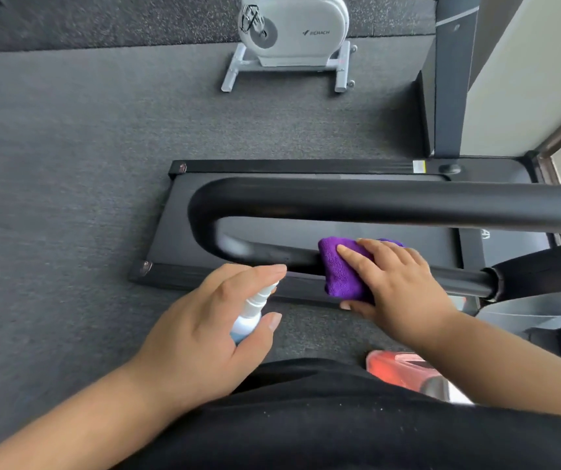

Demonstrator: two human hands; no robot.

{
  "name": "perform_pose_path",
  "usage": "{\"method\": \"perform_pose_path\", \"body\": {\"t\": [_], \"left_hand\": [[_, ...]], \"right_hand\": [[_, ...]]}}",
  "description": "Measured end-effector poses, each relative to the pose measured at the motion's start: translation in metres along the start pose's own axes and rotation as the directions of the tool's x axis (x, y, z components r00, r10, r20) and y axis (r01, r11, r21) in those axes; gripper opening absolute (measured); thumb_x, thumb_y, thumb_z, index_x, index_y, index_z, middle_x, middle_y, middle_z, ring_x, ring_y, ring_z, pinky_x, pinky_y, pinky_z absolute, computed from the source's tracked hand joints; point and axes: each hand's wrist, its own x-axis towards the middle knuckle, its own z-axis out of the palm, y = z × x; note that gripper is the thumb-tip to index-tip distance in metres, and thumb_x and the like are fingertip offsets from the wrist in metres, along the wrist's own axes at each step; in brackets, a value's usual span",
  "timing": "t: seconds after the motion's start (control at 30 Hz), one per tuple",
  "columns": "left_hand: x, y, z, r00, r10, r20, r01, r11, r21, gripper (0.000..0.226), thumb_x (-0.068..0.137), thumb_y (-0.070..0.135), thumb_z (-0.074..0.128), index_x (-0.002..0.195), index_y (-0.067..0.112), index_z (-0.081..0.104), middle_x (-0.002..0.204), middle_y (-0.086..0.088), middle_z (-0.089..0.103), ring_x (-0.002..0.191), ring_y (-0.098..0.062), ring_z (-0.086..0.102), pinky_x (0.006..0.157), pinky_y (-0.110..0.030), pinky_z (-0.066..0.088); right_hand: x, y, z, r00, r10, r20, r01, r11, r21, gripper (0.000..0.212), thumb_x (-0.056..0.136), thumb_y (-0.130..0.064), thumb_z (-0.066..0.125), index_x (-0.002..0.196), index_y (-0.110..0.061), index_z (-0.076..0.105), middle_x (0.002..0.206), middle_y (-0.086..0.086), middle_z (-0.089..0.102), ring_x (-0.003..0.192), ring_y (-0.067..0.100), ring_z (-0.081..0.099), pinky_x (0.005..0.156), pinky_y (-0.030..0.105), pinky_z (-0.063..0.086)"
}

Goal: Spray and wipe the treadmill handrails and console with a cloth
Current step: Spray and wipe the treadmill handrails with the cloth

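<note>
Partly hidden, the spray bottle (250, 313) in the left hand's (204, 334) curled grip points toward the U-shaped handrail (357, 201); the right hand (394, 283) presses a purple cloth (340, 269) around its near bar.

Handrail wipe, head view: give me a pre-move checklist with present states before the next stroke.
1. Purple cloth wrapped over the near handrail: ok.
2. Right hand pressing the cloth on the rail: ok.
3. Spray bottle gripped in the left hand: ok.
4. Nozzle aimed toward the rail: cannot tell, finger covers it.
5. Rail wet from spray: cannot tell.
6. Far handrail bar free of obstruction: ok.
</note>
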Motion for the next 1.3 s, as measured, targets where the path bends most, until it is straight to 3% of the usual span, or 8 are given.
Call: {"method": "perform_pose_path", "body": {"t": [0.23,0.37,0.43,0.73,0.9,1.03,1.2,1.3], "left_hand": [[-0.012,-0.020,-0.010,0.999,0.035,-0.018,-0.036,0.999,-0.021,0.056,0.086,0.032,0.061,0.135,0.034,0.035,0.110,0.005,0.062,0.096,-0.009,0.061,0.079,-0.028,0.050],[-0.015,-0.024,-0.010,0.998,0.052,-0.026,-0.053,0.998,-0.046,0.057,0.085,0.028,0.063,0.135,0.033,0.035,0.109,0.005,0.062,0.098,-0.009,0.061,0.081,-0.029,0.051],[-0.015,-0.024,-0.009,0.997,0.068,-0.030,-0.069,0.996,-0.051,0.057,0.084,0.026,0.064,0.134,0.031,0.036,0.109,0.004,0.062,0.098,-0.010,0.061,0.079,-0.029,0.051],[-0.020,-0.030,-0.008,0.998,0.046,-0.052,-0.050,0.997,-0.065,0.057,0.086,0.028,0.061,0.135,0.034,0.035,0.113,0.008,0.060,0.098,-0.009,0.060,0.077,-0.029,0.052],[-0.028,-0.037,-0.017,0.999,-0.003,-0.053,0.000,0.999,-0.047,0.055,0.087,0.034,0.059,0.136,0.036,0.034,0.112,0.013,0.058,0.097,-0.009,0.061,0.075,-0.031,0.051],[-0.033,-0.045,-0.023,0.999,-0.015,-0.052,0.013,0.999,-0.047,0.056,0.087,0.035,0.059,0.137,0.037,0.033,0.111,0.010,0.059,0.097,-0.010,0.060,0.076,-0.033,0.050],[-0.035,-0.053,-0.032,0.999,0.017,-0.051,-0.020,0.999,-0.046,0.058,0.086,0.033,0.061,0.136,0.035,0.033,0.109,0.006,0.061,0.095,-0.012,0.062,0.078,-0.034,0.050],[-0.037,-0.061,-0.039,0.999,0.017,-0.046,-0.019,0.999,-0.045,0.057,0.085,0.034,0.060,0.136,0.036,0.033,0.109,0.007,0.061,0.096,-0.011,0.062,0.079,-0.032,0.051]], "right_hand": [[0.059,-0.073,0.001,0.994,-0.105,0.021,0.105,0.994,0.014,0.087,0.077,-0.063,0.066,0.146,-0.017,0.041,0.137,0.013,0.054,0.114,0.035,0.056,0.094,0.049,0.045],[0.094,-0.124,-0.004,0.982,-0.103,0.159,0.100,0.995,0.025,0.090,0.079,-0.059,0.005,0.157,-0.015,0.007,0.153,0.009,0.034,0.131,0.031,0.039,0.107,0.049,0.034],[0.095,-0.125,-0.006,0.985,-0.090,0.145,0.082,0.994,0.066,0.093,0.075,-0.058,-0.002,0.157,-0.016,0.006,0.153,0.006,0.034,0.132,0.029,0.038,0.110,0.047,0.031],[0.050,-0.068,0.009,0.998,-0.053,-0.043,0.055,0.998,0.044,0.082,0.071,-0.049,0.079,0.141,-0.016,0.050,0.132,0.011,0.057,0.117,0.034,0.057,0.099,0.049,0.045],[0.052,-0.069,0.008,0.994,0.043,-0.099,-0.013,0.959,0.283,0.069,0.075,-0.043,0.078,0.135,-0.019,0.054,0.134,0.002,0.059,0.122,0.023,0.053,0.105,0.041,0.039],[0.079,-0.093,-0.017,0.957,0.258,-0.136,-0.051,0.607,0.793,0.028,0.088,-0.036,0.061,0.112,-0.042,0.048,0.108,-0.020,0.057,0.100,-0.011,0.053,0.090,0.010,0.037],[0.107,-0.147,-0.020,0.974,0.177,-0.143,0.050,0.447,0.893,0.067,0.086,-0.042,0.063,0.134,-0.051,0.018,0.140,-0.022,0.039,0.132,-0.007,0.038,0.111,0.016,0.027],[0.111,-0.161,-0.008,0.959,0.227,-0.171,0.041,0.485,0.874,0.060,0.082,-0.043,0.070,0.128,-0.045,0.031,0.125,-0.017,0.049,0.119,-0.004,0.047,0.104,0.014,0.032]]}}
